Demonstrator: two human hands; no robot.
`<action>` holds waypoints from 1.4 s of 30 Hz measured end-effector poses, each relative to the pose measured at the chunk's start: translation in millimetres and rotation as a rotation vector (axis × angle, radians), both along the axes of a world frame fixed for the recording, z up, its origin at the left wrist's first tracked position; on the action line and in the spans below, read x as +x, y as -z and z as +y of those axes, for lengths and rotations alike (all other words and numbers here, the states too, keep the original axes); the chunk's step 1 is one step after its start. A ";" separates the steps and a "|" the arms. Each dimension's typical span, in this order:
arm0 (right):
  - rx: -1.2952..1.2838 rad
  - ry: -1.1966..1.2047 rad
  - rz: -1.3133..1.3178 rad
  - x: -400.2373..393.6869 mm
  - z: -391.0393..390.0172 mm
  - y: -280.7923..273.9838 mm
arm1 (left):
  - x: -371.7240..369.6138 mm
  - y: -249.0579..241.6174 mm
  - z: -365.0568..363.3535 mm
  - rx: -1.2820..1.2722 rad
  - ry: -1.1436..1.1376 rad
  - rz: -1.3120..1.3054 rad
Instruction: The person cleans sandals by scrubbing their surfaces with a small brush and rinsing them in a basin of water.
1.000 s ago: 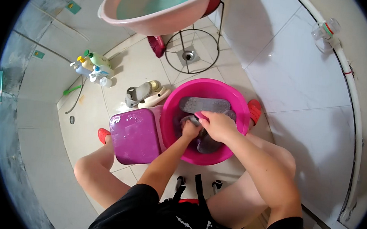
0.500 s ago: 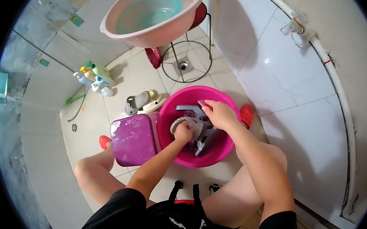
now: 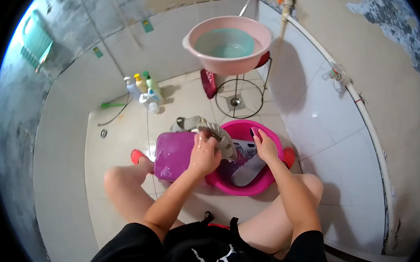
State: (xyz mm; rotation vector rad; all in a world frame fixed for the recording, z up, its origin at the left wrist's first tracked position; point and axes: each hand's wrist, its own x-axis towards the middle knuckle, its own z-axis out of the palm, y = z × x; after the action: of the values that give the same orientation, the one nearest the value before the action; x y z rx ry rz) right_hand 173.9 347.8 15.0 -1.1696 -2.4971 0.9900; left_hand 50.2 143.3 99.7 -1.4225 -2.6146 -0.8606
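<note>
While the left hand holds a grey shoe near the middle of the frame, the right hand is to the right of it, over a pink tub. The left grip is curled tight round the left end of the shoe. The shoe is tilted and hangs partly over the left side of the tub. The right grip is closed too, round a small pink thing that pokes out at the top. A grey sole shows low inside the tub. A purple stool is just beside the tub, on its left. Bottles stand at the upper left, and a pale pink bowl sits on a stand at the top middle.
</note>
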 end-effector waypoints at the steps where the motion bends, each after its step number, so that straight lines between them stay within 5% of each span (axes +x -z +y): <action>1: -0.026 -0.025 0.051 0.3 -7.8 4.1 | -4.1 -7.7 -13.5 -0.004 -0.048 -0.001; 6: -0.179 -0.200 0.184 -16.0 -65.8 12.5 | -38.1 -2.0 -57.6 -0.057 -0.220 -0.043; 8: -0.233 -0.207 0.265 -37.2 -94.8 23.5 | -52.0 20.5 -67.7 -0.255 -0.181 -0.099; 14: -0.279 -0.103 0.365 -103.7 -173.7 68.2 | -45.4 105.0 -97.5 -0.140 -0.295 -0.001; 18: -0.278 -0.106 0.289 -103.8 -216.7 37.1 | -15.7 128.4 -111.0 0.546 -0.914 -0.425; 20: -0.003 -0.249 0.392 -96.4 -233.4 45.4 | -2.5 149.4 -115.5 0.784 -1.049 -0.809; 21: 0.033 -0.299 0.249 -91.3 -240.8 37.3 | -7.7 163.0 -117.8 0.787 -1.060 -0.823; 23: 0.225 -0.414 0.150 -88.9 -245.8 39.3 | -17.4 188.7 -126.3 1.049 -0.645 -1.706; 27: 0.449 -0.478 -0.073 -123.2 -230.0 27.1 | -28.4 128.4 -98.9 1.041 -0.732 -1.710; 34: 0.428 -0.470 -0.031 -107.6 -234.2 38.3 | -39.4 158.8 -98.7 1.142 -0.661 -1.740; 38: 0.295 -0.063 -0.001 -122.8 -187.6 50.5 | -41.5 156.7 -91.7 1.117 -0.619 -1.787; 42: 0.076 0.222 0.171 -100.3 -137.3 161.5 | -36.8 151.1 -88.9 1.036 -0.660 -1.682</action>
State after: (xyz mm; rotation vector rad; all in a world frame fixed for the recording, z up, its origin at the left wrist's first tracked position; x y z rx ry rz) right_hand 73.5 210.6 -146.4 -1.2498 -2.1981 0.8878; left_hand 13.3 54.4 -51.4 0.7961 -1.7657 -3.2222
